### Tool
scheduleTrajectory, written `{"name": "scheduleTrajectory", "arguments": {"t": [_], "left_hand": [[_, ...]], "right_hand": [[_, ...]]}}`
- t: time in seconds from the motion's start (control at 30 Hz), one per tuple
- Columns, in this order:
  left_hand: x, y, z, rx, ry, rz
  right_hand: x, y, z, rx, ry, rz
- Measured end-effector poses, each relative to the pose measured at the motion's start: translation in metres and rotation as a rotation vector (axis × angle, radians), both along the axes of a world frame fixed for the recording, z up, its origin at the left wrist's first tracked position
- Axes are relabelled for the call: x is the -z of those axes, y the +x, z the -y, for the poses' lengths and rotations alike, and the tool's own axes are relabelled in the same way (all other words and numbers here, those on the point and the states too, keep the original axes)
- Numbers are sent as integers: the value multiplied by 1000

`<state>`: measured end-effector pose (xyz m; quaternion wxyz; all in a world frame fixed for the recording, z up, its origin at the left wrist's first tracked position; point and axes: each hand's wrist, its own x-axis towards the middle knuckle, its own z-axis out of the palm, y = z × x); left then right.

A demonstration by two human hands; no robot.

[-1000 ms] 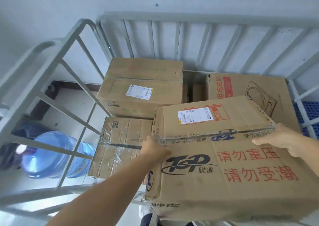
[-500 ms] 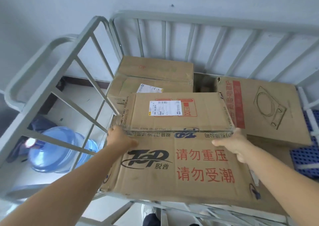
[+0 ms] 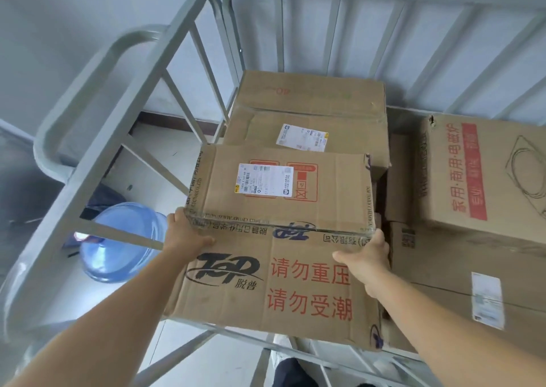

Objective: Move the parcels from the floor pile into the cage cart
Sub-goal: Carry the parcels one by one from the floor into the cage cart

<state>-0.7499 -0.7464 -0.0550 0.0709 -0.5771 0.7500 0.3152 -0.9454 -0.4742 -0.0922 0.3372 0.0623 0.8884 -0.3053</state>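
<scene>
My left hand (image 3: pixel 184 236) and right hand (image 3: pixel 365 253) clamp the 2 upper corners of the Top carton (image 3: pixel 280 239), fingers curled over the taped seam, low in the cage cart (image 3: pixel 124 138). It looks stiff but creased, probably weighty; glossy tape could slip, so corners suit best. Beyond it sits the labelled box (image 3: pixel 307 115).

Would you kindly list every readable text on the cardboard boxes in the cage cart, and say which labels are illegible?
"TOP 脱普": black logo on the brown cardboard box held in both hands.
"请勿重压" and "请勿受潮": red print on the same box.
"家用·商用·电磁炉": red, sideways, on the brown box with a cooker drawing at right.
White shipping labels and the QR code: too small to read.
</scene>
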Motion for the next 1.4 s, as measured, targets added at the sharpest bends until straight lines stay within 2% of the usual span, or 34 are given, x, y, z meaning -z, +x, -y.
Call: {"name": "scheduleTrajectory", "arguments": {"t": [0.47, 0.63, 0.77, 0.97, 1.07, 1.2, 1.4], "left_hand": [[44, 4, 30, 43, 6, -18], [43, 6, 25, 102, -42, 68], [35, 4, 7, 261, -147, 169], [-4, -19, -36, 580, -201, 231], [-33, -36, -64, 700, -238, 197], [-77, -55, -110, 820, -244, 91], [-141, -69, -202, 978, -225, -85]], "right_hand": [[29, 16, 24, 5, 85, -40], [24, 15, 24, -36, 135, 11], [4, 20, 28, -121, 205, 5], [-46, 29, 18, -543, 334, -204], [-84, 28, 2, -675, 343, -297], [-134, 31, -33, -699, 327, -377], [-191, 46, -112, -576, 310, -458]]}}
